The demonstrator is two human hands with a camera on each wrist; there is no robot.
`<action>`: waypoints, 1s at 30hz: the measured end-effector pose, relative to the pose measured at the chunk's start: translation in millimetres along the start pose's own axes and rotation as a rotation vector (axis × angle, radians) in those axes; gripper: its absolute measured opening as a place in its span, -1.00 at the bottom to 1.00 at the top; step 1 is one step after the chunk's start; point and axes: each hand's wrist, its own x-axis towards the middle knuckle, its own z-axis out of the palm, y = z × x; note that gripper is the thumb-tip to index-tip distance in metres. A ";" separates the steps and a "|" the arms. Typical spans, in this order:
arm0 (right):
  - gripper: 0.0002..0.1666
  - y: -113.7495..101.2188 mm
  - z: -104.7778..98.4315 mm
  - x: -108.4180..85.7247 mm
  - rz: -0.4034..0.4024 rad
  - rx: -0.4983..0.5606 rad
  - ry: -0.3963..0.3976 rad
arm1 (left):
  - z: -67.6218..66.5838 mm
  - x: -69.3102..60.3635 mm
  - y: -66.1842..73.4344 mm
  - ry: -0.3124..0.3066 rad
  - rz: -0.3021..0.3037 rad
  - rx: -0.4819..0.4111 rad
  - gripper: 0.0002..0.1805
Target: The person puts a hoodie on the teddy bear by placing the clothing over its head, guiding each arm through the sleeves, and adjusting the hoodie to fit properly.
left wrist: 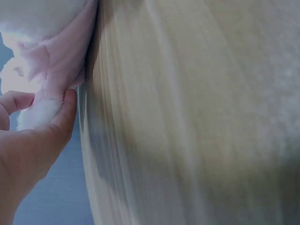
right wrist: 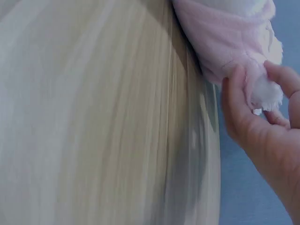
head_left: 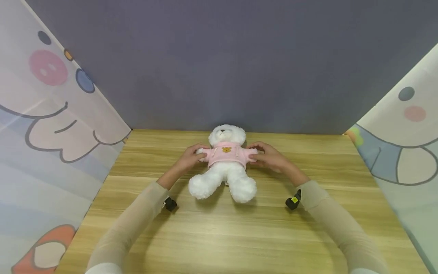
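A white teddy bear [head_left: 227,152] in a pink hooded top lies on its back on the wooden table, its head toward the grey wall and its legs toward me. My left hand [head_left: 191,156] pinches the paw on the left side between thumb and fingers, as the left wrist view shows with that white paw [left wrist: 42,111]. On the other side my right hand [head_left: 268,156] grips the opposite arm at its pink cuff and white paw [right wrist: 266,93]. A small brown bear patch [head_left: 226,150] shows on the chest.
The wood-grain table [head_left: 226,236] extends on all sides of the bear. Behind it rises a grey wall [head_left: 219,68]. Cartoon-printed panels [head_left: 51,114] stand at left and right. A small black camera [head_left: 170,204] sits on each wrist.
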 end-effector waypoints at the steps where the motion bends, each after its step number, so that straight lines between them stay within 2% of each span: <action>1: -0.47 -1.3 -1.6 -2.0 -0.016 -0.054 0.024 | -0.9 -1.1 -1.5 0.002 -0.004 -0.031 -0.64; 3: -0.50 -2.8 -5.6 -5.4 -0.038 -0.167 0.087 | -2.9 -3.2 -3.2 -0.005 -0.010 -0.093 -0.65; 5: -0.52 -5.1 -8.8 -9.4 -0.047 -0.230 0.132 | -4.3 -4.3 -3.9 -0.028 -0.012 -0.156 -0.64; 7: -0.53 -5.9 -11.3 -12.3 -0.047 -0.240 0.154 | -5.5 -5.5 -2.7 -0.059 -0.014 -0.204 -0.62; 9: -0.54 -6.1 -11.8 -14.1 -0.050 -0.211 0.149 | -6.8 -5.8 -1.6 -0.087 -0.013 -0.199 -0.60; 11: -0.54 -6.4 -10.1 -14.6 -0.054 -0.188 0.129 | -7.6 -7.4 0.9 -0.101 -0.018 -0.155 -0.58; 14: -0.53 -7.4 -8.0 -15.1 -0.069 -0.188 0.118 | -7.3 -8.9 4.3 -0.096 -0.007 -0.039 -0.58; 16: -0.54 -9.5 -7.5 -17.0 -0.082 -0.219 0.126 | -5.5 -10.2 7.1 -0.082 0.028 0.061 -0.59; 19: -0.56 -11.9 -8.4 -20.9 -0.089 -0.299 0.158 | -2.6 -10.6 9.5 -0.044 0.106 0.150 -0.64; 24: -0.56 -8.8 -11.9 -24.6 -0.075 -0.403 0.203 | 3.7 -6.9 8.8 0.001 0.194 0.237 -0.72; 27: -0.57 -5.4 -16.3 -24.1 -0.073 -0.458 0.254 | 10.0 -1.8 11.2 0.003 0.210 0.276 -0.72; 30: -0.58 -3.6 -19.4 -21.9 -0.071 -0.498 0.286 | 12.9 2.6 16.1 0.007 0.195 0.259 -0.70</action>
